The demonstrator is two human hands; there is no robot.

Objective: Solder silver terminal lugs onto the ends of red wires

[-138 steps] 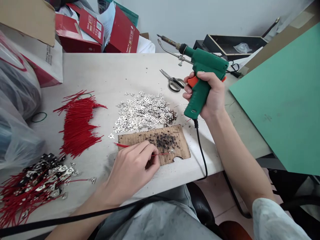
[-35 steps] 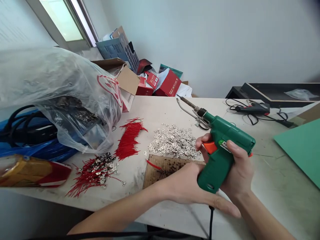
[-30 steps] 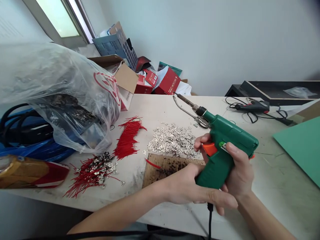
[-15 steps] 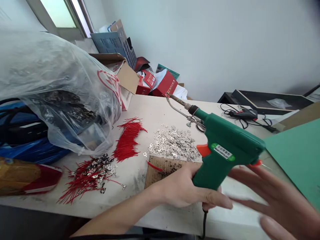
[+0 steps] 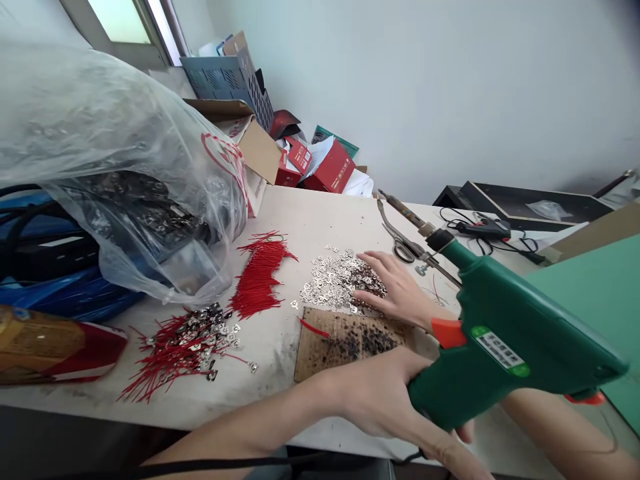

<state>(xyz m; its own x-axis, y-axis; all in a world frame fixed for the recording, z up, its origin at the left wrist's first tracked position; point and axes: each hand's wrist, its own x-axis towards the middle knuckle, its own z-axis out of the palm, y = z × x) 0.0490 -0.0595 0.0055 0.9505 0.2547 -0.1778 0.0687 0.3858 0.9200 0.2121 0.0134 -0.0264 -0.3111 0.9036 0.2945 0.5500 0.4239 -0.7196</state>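
Note:
My left hand [image 5: 395, 400] is wrapped round the grip of a green soldering gun [image 5: 520, 327] with an orange trigger; its metal tip points up and to the left. Behind the gun, my right hand [image 5: 397, 287] reaches over a pile of small silver metal pieces [image 5: 330, 280], fingers apart, touching its right side. A scorched brown board [image 5: 320, 353] lies in front of the pile, with a short red wire [image 5: 314, 327] on it. Left of the pile is a bundle of red wires [image 5: 257, 277]. Red wires joined to metal pieces [image 5: 185, 347] are heaped nearer the front left.
A clear plastic bag [image 5: 125, 133] bulges at the left, above a brown and red box [image 5: 60, 347]. Scissors [image 5: 404, 250] lie behind the gun. A black corded tool [image 5: 485, 229], a black tray [image 5: 525, 203] and a green sheet [image 5: 590, 293] are at the right.
My right hand has moved from behind the gun at the lower right to the metal pieces. The gun in my left hand has shifted right and closer to the camera.

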